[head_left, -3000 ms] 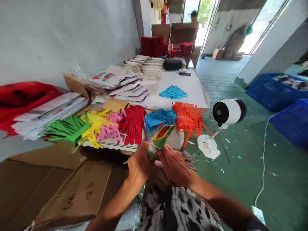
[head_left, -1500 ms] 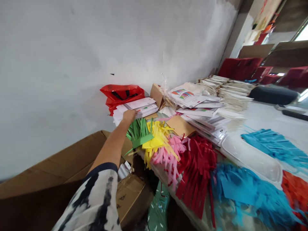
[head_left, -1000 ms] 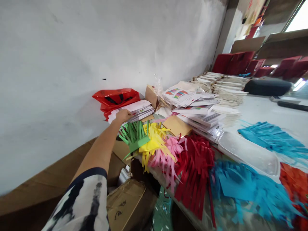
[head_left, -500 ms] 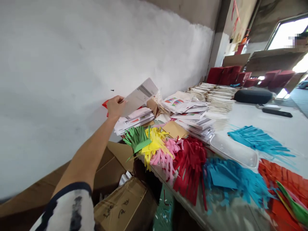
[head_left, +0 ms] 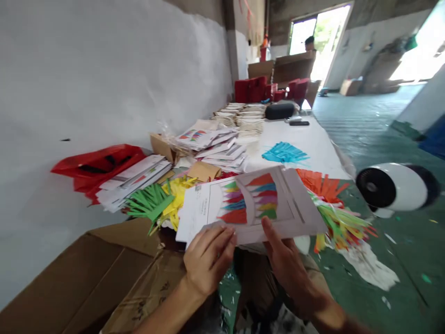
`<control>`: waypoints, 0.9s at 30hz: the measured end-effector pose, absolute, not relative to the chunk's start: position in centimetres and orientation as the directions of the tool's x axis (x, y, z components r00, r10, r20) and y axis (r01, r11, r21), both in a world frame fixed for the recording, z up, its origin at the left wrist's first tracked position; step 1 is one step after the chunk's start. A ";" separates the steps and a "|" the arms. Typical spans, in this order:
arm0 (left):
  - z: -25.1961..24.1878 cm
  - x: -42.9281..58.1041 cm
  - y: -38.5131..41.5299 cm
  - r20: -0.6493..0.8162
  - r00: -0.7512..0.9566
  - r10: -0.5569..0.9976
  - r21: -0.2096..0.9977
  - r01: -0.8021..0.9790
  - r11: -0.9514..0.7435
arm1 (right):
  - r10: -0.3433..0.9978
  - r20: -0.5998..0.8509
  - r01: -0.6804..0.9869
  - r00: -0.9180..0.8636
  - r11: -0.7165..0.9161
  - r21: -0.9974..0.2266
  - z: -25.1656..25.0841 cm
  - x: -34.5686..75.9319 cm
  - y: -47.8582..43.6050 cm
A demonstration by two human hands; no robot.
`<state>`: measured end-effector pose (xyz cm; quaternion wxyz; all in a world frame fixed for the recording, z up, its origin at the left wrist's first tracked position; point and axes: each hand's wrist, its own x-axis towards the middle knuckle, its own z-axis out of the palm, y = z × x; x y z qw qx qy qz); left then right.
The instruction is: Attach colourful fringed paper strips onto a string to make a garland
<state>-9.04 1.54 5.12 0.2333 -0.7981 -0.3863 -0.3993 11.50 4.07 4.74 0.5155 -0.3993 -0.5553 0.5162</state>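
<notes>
A white printed card with pictures of coloured fringed garlands is held up in front of me, tilted. My right hand grips its lower right part, thumb on the printed face and the other fingers behind. At the lower left edge, my left hand has its fingers curled against the card; the fingertips are partly hidden. Behind the card lie fringed paper bundles: green, yellow and orange. A stack of similar cards sits left of them.
A red plastic bag lies by the wall. More cards, a blue fringe and a black case are on the table. An open cardboard box stands lower left; a white-and-black rounded device is at right.
My left hand has come back from the card stack by the wall, bringing the card in front of me. My right hand has come into view and holds it too. The view has turned right.
</notes>
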 end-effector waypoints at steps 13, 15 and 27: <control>7.3 -9.6 4.5 0.290 0.014 0.957 0.853 0.450 -0.264 | 0.984 -0.043 -0.204 -0.171 -0.079 -0.976 -0.5 19.2 4.4; 7.1 -8.8 6.6 0.093 0.086 0.992 0.966 0.233 -0.111 | 0.975 -0.043 -0.184 -0.219 -0.084 -0.979 -0.7 19.4 4.6; 3.6 -7.3 10.1 -0.130 -0.036 0.991 0.991 0.003 0.130 | 0.979 -0.006 -0.242 -0.202 -0.055 -0.969 -1.7 19.9 7.9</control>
